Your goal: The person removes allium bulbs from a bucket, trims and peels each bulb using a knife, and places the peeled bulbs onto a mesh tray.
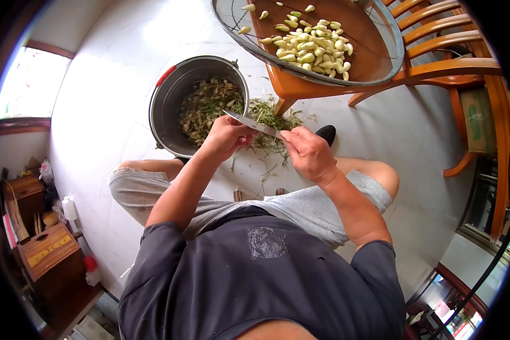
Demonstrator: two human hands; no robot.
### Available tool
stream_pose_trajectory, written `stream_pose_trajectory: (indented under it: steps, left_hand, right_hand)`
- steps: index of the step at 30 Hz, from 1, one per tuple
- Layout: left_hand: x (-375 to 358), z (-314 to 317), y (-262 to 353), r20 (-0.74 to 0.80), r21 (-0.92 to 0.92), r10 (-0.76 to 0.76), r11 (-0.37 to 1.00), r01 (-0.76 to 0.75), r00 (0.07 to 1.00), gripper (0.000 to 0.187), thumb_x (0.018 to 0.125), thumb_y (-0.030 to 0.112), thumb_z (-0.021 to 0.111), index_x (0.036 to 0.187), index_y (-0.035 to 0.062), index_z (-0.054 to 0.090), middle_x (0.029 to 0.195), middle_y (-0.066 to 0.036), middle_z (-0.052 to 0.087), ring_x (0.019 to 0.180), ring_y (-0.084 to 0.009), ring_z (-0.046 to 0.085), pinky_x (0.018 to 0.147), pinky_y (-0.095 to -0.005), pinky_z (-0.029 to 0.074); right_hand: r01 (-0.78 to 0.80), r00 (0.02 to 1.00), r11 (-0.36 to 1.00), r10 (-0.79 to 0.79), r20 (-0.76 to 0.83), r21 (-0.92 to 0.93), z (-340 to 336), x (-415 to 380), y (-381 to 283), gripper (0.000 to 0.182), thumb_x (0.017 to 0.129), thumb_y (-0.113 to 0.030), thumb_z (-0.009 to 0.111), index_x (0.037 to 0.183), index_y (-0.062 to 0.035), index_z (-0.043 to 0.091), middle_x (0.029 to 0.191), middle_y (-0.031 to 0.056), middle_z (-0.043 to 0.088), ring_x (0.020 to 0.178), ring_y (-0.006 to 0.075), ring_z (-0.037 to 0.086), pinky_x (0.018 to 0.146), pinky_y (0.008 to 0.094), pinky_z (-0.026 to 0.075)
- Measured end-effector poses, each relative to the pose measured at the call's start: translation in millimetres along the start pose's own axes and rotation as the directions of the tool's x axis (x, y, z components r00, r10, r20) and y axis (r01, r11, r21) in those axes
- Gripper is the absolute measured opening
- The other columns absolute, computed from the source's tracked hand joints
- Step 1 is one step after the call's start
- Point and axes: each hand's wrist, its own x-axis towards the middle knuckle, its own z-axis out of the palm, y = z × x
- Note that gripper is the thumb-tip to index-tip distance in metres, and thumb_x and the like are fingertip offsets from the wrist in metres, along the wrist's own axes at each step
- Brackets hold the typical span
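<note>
My right hand [309, 153] is wrapped round the handle of a knife [260, 126], whose blade points left across the front of my left hand. The handle itself is hidden in the fingers. My left hand [228, 137] is closed, fingers and thumb pinched just under the blade; what they hold is too small and covered to make out. Beyond it stands a metal bucket [167, 107] with a red handle grip, part filled with small untrimmed bulbs [209, 102]. Green trimmings [275, 122] lie on the floor beneath the blade.
A wooden chair [289, 85] at the upper right bears a round mesh sieve [395, 62] with a heap of pale trimmed bulbs [317, 48]. A dark shoe [326, 134] shows beside the trimmings. Wooden cabinets [48, 249] stand at far left.
</note>
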Motion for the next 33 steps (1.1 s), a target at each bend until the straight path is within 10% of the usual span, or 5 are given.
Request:
stream_pose_trajectory:
  steps: [5,11,26,33]
  left_hand:
    - [0.9,11.6,6.1,-0.013,0.07,0.029,0.997,-0.028,1.0,0.003,0.078,-0.004,0.065,0.079,-0.006,0.064,0.064,-0.007,0.06,0.05,-0.0105,0.053,0.045,-0.0236,0.042]
    - [2.7,3.3,12.0,-0.046,-0.039,0.041,0.998,-0.043,0.998,0.014,0.082,0.0,0.065,0.094,-0.0038,0.06,0.078,-0.009,0.062,0.06,-0.0124,0.057,0.052,-0.0251,0.045]
    - [14.3,-9.0,-21.6,-0.071,-0.508,0.029,0.859,-0.061,0.997,0.011,0.088,0.005,0.061,0.097,0.0017,0.056,0.086,-0.008,0.063,0.069,-0.0121,0.057,0.061,-0.0228,0.049]
    - [14.8,5.9,-26.5,-0.077,-0.505,0.027,0.861,-0.063,0.997,0.007,0.09,0.005,0.058,0.092,0.0017,0.054,0.088,-0.011,0.064,0.072,-0.0137,0.061,0.06,-0.0228,0.051]
  right_hand:
    - [-0.009,1.0,1.0,0.009,-0.021,-0.011,-2.1,-3.0,2.2,0.022,0.077,-0.002,0.063,0.098,-0.0032,0.066,0.087,0.0112,0.062,0.074,0.0283,0.061,0.066,0.0343,0.05]
    - [-0.455,0.856,0.872,0.484,0.182,-0.178,-0.3,-20.1,32.7,0.013,0.08,-0.008,0.06,0.089,-0.0012,0.065,0.081,0.0156,0.061,0.075,0.0328,0.059,0.068,0.0396,0.048]
    - [-0.241,0.965,0.92,0.261,-0.026,0.308,-2.2,2.4,5.6,0.016,0.082,-0.004,0.063,0.097,0.0017,0.066,0.081,0.0132,0.062,0.071,0.0245,0.06,0.065,0.0305,0.047]
    - [-0.239,0.965,0.95,0.256,-0.062,0.201,7.3,-4.6,4.7,0.018,0.08,-0.004,0.063,0.098,-0.001,0.066,0.086,0.013,0.063,0.073,0.0268,0.062,0.066,0.0321,0.05]
